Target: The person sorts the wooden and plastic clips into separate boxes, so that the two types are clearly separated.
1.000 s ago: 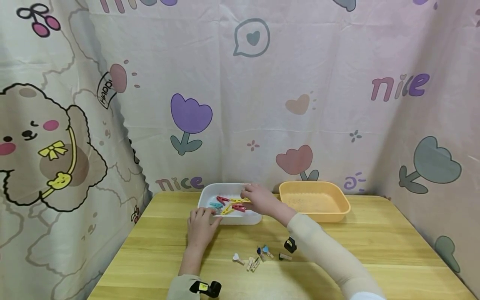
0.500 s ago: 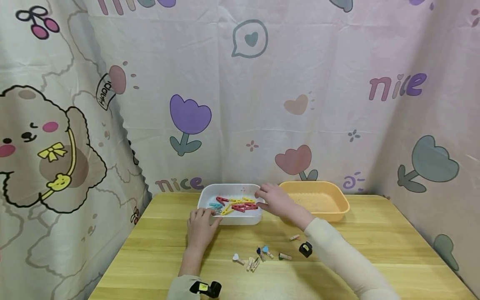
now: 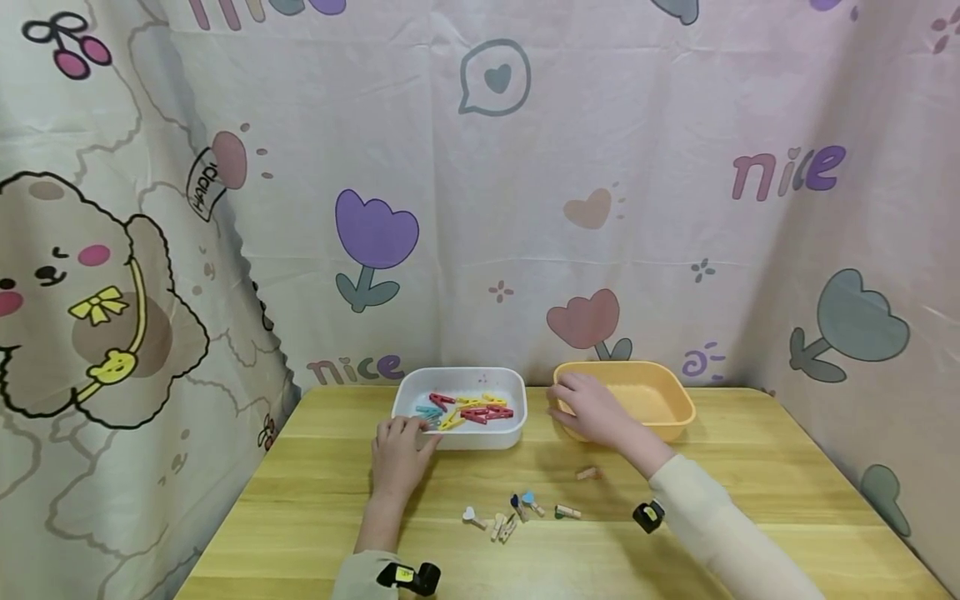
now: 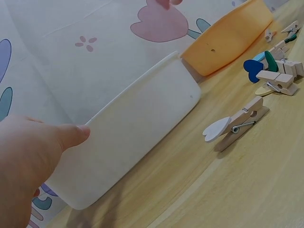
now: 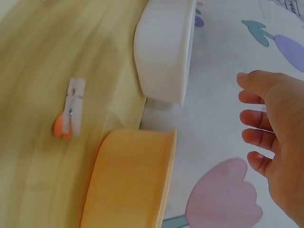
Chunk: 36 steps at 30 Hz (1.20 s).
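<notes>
right hand (image 3: 588, 410), loose and empty, has swung off the white tray (image 3: 487, 439) our left hand (image 3: 399, 460) pinches, to the yellow tray (image 3: 660, 400); we're probably between picks, next calling for a pinch on the wooden clip (image 5: 77, 107) nearer us than that hand.

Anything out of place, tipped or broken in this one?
Nothing looks tipped or broken; the white tub and yellow tub both stand upright. Slightly untidy, though: wooden clips lie scattered loose on the table, and one orange-tipped clip sits apart from the rest, nearer the yellow tub.
</notes>
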### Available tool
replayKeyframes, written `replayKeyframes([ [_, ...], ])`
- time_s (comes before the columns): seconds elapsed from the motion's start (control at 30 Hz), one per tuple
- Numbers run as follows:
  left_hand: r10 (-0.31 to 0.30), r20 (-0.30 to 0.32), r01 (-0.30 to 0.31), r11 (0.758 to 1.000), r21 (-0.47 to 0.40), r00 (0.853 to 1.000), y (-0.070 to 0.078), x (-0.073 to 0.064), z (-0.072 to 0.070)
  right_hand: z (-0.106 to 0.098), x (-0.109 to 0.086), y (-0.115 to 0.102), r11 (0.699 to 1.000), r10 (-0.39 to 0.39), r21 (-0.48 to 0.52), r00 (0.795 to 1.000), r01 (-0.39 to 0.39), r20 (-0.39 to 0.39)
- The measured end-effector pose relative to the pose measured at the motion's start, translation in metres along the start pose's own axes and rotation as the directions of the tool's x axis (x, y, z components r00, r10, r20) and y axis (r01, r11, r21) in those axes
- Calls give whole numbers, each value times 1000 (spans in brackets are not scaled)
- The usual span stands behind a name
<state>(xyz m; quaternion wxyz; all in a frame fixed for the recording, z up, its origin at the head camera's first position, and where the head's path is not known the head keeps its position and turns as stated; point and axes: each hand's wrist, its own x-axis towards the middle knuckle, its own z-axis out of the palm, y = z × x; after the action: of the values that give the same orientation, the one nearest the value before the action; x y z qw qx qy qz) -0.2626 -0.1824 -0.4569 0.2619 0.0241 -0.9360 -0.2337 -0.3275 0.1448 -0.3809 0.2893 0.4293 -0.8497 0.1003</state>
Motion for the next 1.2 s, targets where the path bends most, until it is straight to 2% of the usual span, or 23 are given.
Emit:
replayKeyframes([
  [0.23,5,7,-5,1000,6,1000,-1,0,-1,-7,-20,9,1000,28,-11,997,-29,-72],
  [0.6,-4,13,4,1000,-3,1000,-1,1,-2,-15,-52,20,983,143,-92,980,-157,-139],
  [0.97,5,1,-5,1000,-2,1000,1,-1,-2,-23,-87,35,959,253,-58,933,-276,-255],
  [1.2,-2,2,2,1000,1,1000,-2,0,-1,-24,-97,37,927,338,-66,898,-369,-281],
])
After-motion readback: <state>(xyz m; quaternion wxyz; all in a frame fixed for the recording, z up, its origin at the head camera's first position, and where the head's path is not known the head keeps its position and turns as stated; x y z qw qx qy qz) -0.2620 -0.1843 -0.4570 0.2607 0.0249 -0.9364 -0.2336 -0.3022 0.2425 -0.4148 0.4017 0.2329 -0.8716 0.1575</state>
